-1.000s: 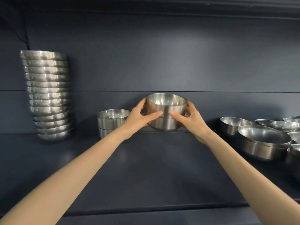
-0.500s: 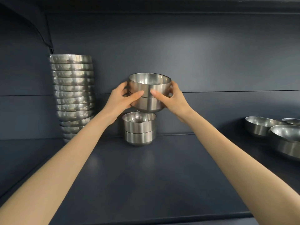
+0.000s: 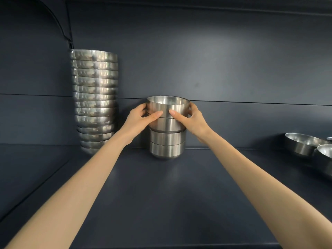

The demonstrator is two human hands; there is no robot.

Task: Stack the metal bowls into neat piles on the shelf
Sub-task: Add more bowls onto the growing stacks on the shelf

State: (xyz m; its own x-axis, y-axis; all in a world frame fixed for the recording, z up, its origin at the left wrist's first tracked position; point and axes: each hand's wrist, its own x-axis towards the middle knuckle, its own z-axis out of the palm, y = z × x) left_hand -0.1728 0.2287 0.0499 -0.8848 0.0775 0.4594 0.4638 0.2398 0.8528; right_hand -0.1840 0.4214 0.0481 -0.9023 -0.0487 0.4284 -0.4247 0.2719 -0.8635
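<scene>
Back panel (image 3: 224, 56): dark blue-grey and matte, filling the far side from left to right.
Seam (image 3: 255, 103): there it is, a thin horizontal line running across the panel about halfway up.
Smudge (image 3: 196, 85): a faint darker mark on the panel, just above the seam, right of centre.
Cable (image 3: 57, 22): black, curving down at the far left.
Clip (image 3: 71, 44): small dark fitting at the cable's lower end.
Overhang (image 3: 197, 5): dark ledge across the very top.

**Steel bowls on the dark shelf (image 3: 161, 203)**

At frame centre a short pile (image 3: 168, 142) of four smooth bowls stands upright, the upper two bowls (image 3: 168, 112) nested in line. Left of it rises a tall pile (image 3: 95, 97) of hammered bowls, the lowest askew. Loose bowls (image 3: 303, 144) lie far right.
</scene>
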